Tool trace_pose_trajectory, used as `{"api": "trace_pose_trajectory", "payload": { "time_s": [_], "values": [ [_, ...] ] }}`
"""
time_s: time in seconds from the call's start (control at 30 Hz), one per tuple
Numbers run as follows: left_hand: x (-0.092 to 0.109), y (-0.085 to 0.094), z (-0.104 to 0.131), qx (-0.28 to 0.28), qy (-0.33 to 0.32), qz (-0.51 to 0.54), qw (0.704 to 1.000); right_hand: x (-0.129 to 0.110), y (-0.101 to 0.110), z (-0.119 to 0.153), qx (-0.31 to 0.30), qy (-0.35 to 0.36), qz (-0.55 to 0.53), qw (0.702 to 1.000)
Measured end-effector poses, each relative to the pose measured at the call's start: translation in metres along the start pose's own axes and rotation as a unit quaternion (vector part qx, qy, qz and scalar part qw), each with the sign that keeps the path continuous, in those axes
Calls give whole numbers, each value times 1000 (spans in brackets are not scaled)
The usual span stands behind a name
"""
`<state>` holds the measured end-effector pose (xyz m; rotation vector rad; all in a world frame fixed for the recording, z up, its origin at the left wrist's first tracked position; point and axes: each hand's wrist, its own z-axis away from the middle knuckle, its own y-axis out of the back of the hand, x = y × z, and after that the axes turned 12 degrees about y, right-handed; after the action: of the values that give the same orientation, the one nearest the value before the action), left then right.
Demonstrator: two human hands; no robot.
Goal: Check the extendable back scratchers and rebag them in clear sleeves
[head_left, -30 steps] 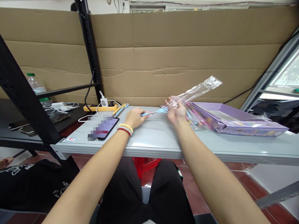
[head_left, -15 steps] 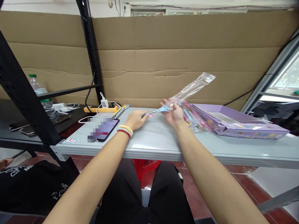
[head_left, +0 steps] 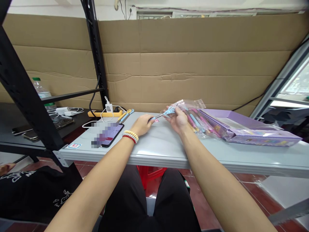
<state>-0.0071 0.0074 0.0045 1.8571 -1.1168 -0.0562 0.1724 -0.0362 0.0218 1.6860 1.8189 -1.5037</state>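
A light blue back scratcher point(head_left: 169, 111) with a finger-shaped head and a thin metal shaft is gripped at its handle end by my left hand point(head_left: 142, 125). The scratcher's head points right, at the fingers of my right hand point(head_left: 180, 122). Between that hand's thumb and fingers is a clear plastic sleeve point(head_left: 178, 103). I cannot tell whether the blue head is inside the sleeve or against it. Just right of my right hand lie several pink and blue back scratchers in clear sleeves point(head_left: 198, 121).
A purple open box point(head_left: 260, 137) sits on the right of the grey table point(head_left: 159, 149). On the left are a phone point(head_left: 112, 135), yellow and blue back scratchers point(head_left: 125, 116) and a yellow power strip point(head_left: 96, 113) with white cables. A black shelf post point(head_left: 96, 54) rises there.
The clear sleeve stuck out long to the upper right; now it is lower and bunched near my right hand. Both hands stay in nearly the same place.
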Motion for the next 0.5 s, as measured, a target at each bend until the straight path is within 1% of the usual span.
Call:
{"api": "trace_pose_trajectory", "payload": {
  "time_s": [0.17, 0.37, 0.5],
  "values": [
    [-3, -2, -1, 12, -17, 22, 1000, 0, -4, 5, -15, -6, 27, 1000],
    [-2, -3, -1, 16, -25, 43, 999, 1, -5, 8, -81, -8, 37, 996],
    [0, -3, 0, 11, -23, 58, 998, 3, -5, 9, -112, -18, 52, 992]
  ]
}}
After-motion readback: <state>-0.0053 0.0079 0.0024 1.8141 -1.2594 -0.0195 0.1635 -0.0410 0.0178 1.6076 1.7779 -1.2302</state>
